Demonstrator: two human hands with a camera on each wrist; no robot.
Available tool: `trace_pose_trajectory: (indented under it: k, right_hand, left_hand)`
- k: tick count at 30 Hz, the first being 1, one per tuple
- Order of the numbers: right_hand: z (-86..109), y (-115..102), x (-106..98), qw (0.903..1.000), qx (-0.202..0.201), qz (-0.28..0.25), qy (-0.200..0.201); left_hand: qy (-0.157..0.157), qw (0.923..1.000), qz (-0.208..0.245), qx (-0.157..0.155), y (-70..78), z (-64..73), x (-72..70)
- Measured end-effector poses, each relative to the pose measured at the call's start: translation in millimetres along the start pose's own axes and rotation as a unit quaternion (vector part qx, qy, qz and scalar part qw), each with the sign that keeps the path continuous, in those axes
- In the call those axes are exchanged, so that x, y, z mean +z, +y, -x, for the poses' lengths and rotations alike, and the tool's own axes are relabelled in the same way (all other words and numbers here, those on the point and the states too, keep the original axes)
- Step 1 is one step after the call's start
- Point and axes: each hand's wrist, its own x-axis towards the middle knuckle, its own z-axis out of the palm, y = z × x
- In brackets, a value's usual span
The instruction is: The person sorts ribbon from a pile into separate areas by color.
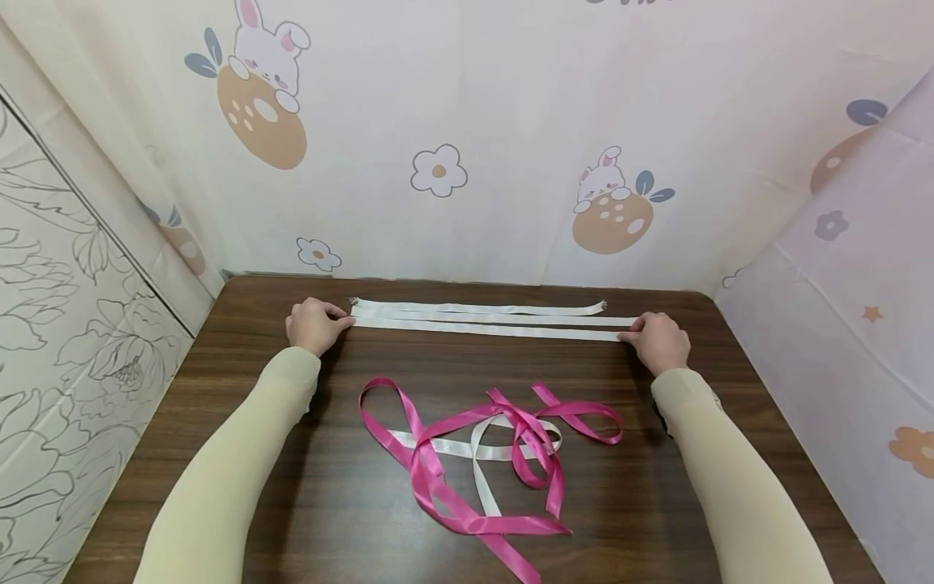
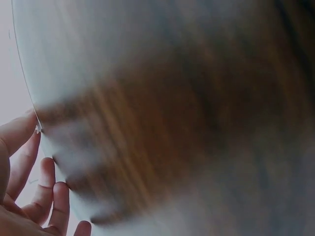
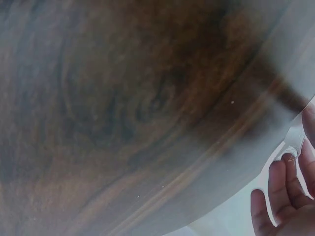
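White ribbon [image 1: 481, 328] lies in side-by-side lengths along the back of the wooden table, with frayed ends on the rearmost length. My left hand [image 1: 314, 326] pinches the left end of the front length between thumb and forefinger. At its right end, my right hand [image 1: 661, 342] pinches the ribbon, which stretches nearly straight between both hands. The left wrist view shows the left hand's fingers [image 2: 60, 209] near the table surface, with a tiny bit of white at the fingertips. In the right wrist view, a white ribbon end [image 3: 291, 147] shows at the right hand's fingers [image 3: 277, 184].
Nearer the front, a loose tangle of pink ribbon [image 1: 518, 526] lies on the brown table [image 1: 328, 487], mixed with a looped white ribbon [image 1: 456, 448]. A patterned curtain [image 1: 511, 122] hangs behind the table's back edge, and patterned fabric [image 1: 839, 324] borders the right side.
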Motion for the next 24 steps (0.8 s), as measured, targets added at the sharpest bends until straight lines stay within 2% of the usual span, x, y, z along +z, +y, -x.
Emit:
trace_pose_trajectory:
  k: [6,24]
  right_hand:
    - [-0.3,0.6,1.1,0.9996,0.0,0.023,0.013]
    - [-6.8,-4.1,-0.5,0.9996,0.017,0.017,0.014]
  left_hand:
    - [-0.007,0.9999,0.0,-0.01,0.8,-0.3,-0.5]
    - [-0.023,0.9997,-0.005,-0.007,7.1,1.9,-7.5]
